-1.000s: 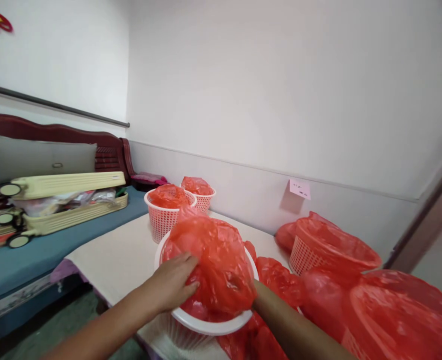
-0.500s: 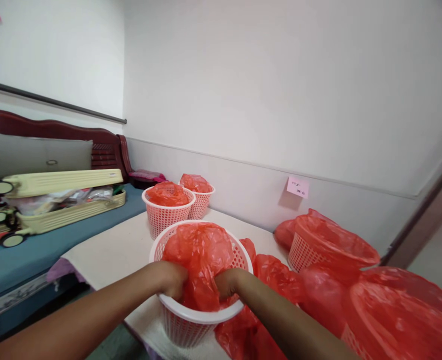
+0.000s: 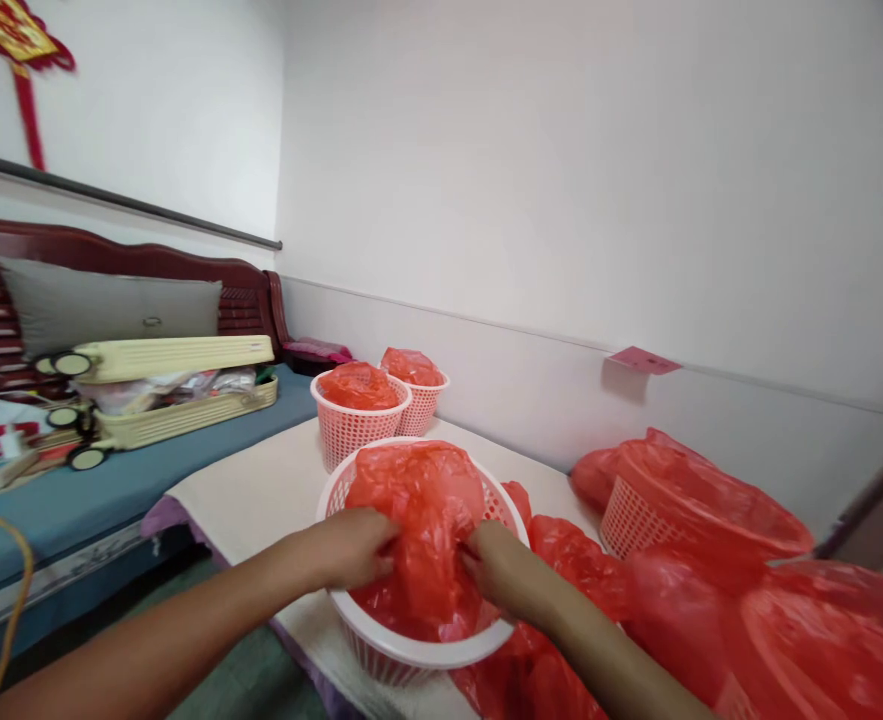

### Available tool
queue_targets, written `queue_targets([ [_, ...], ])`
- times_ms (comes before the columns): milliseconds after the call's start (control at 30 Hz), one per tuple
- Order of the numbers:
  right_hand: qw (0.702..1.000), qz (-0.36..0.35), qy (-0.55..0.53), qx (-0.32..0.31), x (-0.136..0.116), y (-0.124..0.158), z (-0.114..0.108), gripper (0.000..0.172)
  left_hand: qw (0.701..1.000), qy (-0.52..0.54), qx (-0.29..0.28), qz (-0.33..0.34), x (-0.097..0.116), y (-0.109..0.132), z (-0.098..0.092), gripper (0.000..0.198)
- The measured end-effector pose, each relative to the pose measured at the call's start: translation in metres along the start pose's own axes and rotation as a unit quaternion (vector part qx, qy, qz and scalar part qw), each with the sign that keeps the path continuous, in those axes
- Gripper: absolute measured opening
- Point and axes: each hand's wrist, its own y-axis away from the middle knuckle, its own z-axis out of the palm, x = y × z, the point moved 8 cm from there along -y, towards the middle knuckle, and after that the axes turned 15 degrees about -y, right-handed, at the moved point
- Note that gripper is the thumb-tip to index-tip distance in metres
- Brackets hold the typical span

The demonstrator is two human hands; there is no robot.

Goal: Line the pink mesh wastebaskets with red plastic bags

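A white perforated plastic basket [image 3: 381,635] stands in front of me, with a thin red plastic bag [image 3: 418,480] bunched up inside it. Both of my hands reach into the basket's mouth from the near side. On the bag's left side, my left hand [image 3: 362,548] has its fingers bent against the film, closed on it. My right hand [image 3: 497,568] grips the bag's right side in a pinch. Some fingertips of each hand are hidden by the crumpled film.
Behind stand two more baskets [image 3: 358,425] with red bags inside. To the right are bag-covered baskets [image 3: 628,515] and loose red bags [image 3: 561,550]. All rest on a cream-covered table [image 3: 253,490]. A yellow suitcase [image 3: 186,420] lies partly open on the bed [image 3: 111,500].
My hands have come up a little from deeper in the basket, so more of the fingers shows. The view has turned slightly left. The pink note on the wall has tilted up.
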Motion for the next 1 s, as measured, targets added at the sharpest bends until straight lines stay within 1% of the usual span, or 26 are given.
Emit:
queue_targets([
  [67,1.0,-0.007,0.024,0.015,-0.003,0.012,-0.01,0.018,0.999,0.003,0.048,-0.01,-0.006,0.017,-0.015,0.013],
  [133,0.998,-0.018,0.03,0.052,0.0,0.022,-0.016,0.02,0.993,0.001,0.118,-0.017,-0.012,0.035,-0.027,0.021],
  [200,0.995,-0.037,0.03,0.086,0.006,0.031,-0.016,0.022,0.985,-0.022,0.168,0.003,-0.015,0.051,-0.031,0.024],
  [233,0.993,-0.051,0.031,0.103,0.009,0.035,-0.015,0.023,0.983,-0.04,0.179,0.016,-0.016,0.057,-0.03,0.025],
  [300,0.987,-0.081,0.031,0.135,0.012,0.041,-0.014,0.025,0.982,-0.075,0.172,0.03,-0.018,0.066,-0.024,0.03],
  [333,0.984,-0.093,0.03,0.146,0.012,0.043,-0.013,0.025,0.982,-0.09,0.163,0.03,-0.019,0.069,-0.02,0.037],
  [400,0.982,-0.107,0.03,0.15,0.01,0.045,-0.013,0.025,0.982,-0.117,0.147,0.024,-0.021,0.073,-0.016,0.055],
  [467,0.982,-0.112,0.032,0.147,0.007,0.045,-0.014,0.026,0.978,-0.145,0.147,-0.007,-0.024,0.076,-0.015,0.064],
  [567,0.981,-0.121,0.03,0.149,0.004,0.044,-0.015,0.026,0.975,-0.152,0.129,-0.098,-0.036,0.076,-0.013,0.055],
  [633,0.979,-0.128,0.025,0.156,0.003,0.044,-0.016,0.026,0.984,-0.096,0.095,-0.12,-0.042,0.072,-0.004,0.044],
  [700,0.979,-0.127,0.024,0.157,0.005,0.044,-0.015,0.026,0.991,-0.017,0.079,-0.106,-0.043,0.066,0.003,0.031],
  [733,0.979,-0.125,0.025,0.158,0.006,0.045,-0.015,0.026,0.992,0.014,0.083,-0.094,-0.043,0.063,0.005,0.026],
  [800,0.979,-0.122,0.025,0.163,0.009,0.045,-0.015,0.026,0.991,0.046,0.101,-0.077,-0.043,0.061,0.004,0.023],
  [900,0.972,-0.132,0.023,0.192,0.014,0.045,-0.017,0.025,0.988,0.047,0.136,-0.056,-0.046,0.066,-0.005,0.022],
  [967,0.967,-0.132,0.016,0.215,0.019,0.044,-0.017,0.029,0.986,0.025,0.157,-0.056,-0.055,0.076,-0.015,0.022],
  [1000,0.966,-0.128,0.01,0.225,0.023,0.042,-0.015,0.031,0.984,0.012,0.165,-0.065,-0.062,0.083,-0.02,0.022],
])
